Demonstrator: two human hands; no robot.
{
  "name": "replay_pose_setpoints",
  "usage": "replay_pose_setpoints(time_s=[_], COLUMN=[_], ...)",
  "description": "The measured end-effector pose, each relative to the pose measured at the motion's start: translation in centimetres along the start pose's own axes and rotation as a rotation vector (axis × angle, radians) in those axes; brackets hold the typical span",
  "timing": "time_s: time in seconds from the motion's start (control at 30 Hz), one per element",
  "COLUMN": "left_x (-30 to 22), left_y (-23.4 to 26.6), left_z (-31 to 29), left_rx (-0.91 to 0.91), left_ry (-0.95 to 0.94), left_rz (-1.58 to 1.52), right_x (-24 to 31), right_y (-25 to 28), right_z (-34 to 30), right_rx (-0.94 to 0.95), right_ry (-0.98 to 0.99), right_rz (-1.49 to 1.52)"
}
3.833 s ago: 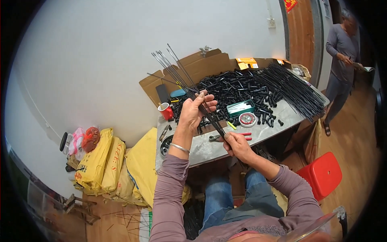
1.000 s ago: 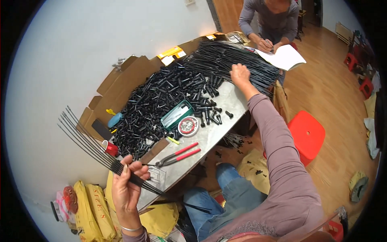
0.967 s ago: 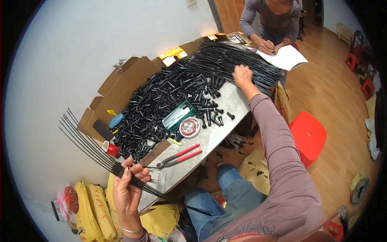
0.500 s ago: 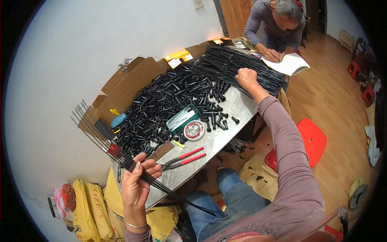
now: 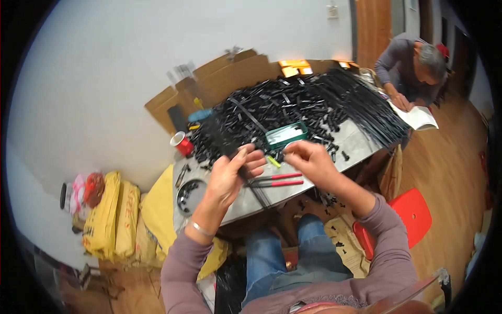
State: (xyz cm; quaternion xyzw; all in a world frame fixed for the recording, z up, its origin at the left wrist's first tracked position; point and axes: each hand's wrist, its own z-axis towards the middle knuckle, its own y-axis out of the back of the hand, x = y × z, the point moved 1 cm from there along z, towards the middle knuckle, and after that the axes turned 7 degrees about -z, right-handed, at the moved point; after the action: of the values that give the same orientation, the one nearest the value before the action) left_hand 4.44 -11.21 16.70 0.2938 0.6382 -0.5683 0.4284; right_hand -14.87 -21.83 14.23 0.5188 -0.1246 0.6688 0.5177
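Note:
My left hand is wrapped round a bundle of thin black rods, blurred by motion, over the table's near edge. My right hand is pinched, its fingertips close to the left hand's. What it holds, if anything, is too small to make out. It partly covers the small round dish beside a green box with pale contents. Pliers with red handles lie just under both hands. Behind them spreads a heap of short black tubular parts. Long black rods lie stacked at the table's right end.
A red and white cup and a round dish of small black parts stand at the table's left. Cardboard lines the back edge. At the far right a person bends over an open notebook. A red stool stands right.
My right hand has come from the rod stack to beside my left hand. The left hand still holds the bundle. The view has turned left, showing the cup and round dish.

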Motion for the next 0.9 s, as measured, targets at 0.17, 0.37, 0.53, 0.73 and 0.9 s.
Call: replay_pose_setpoints(time_s=[0.17,0.37,0.53,0.73,0.9], left_x=[-0.3,-0.4,-0.4,-0.9,-1.3], left_y=[0.1,1.4,0.9,1.8,2.2], left_z=[-0.1,-2.1,-2.6,-3.8,-4.0], left_rx=[0.019,-0.028,-0.051,-0.094,0.016], left_ry=[0.050,0.019,-0.036,-0.030,0.017], left_rz=[-0.041,-0.067,-0.114,-0.185,-0.168], right_x=[2.1,-1.5,-10.3,-10.3,-8.6], right_y=[-4.1,-5.0,-6.7,-6.5,-4.2], right_z=[-3.1,-1.6,-1.1,-2.1,-0.4], right_rx=[0.036,0.171,0.178,0.100,0.066], right_ry=[0.132,0.067,0.312,0.277,0.270], right_rz=[-0.073,-0.051,-0.819,-0.999,-0.967])
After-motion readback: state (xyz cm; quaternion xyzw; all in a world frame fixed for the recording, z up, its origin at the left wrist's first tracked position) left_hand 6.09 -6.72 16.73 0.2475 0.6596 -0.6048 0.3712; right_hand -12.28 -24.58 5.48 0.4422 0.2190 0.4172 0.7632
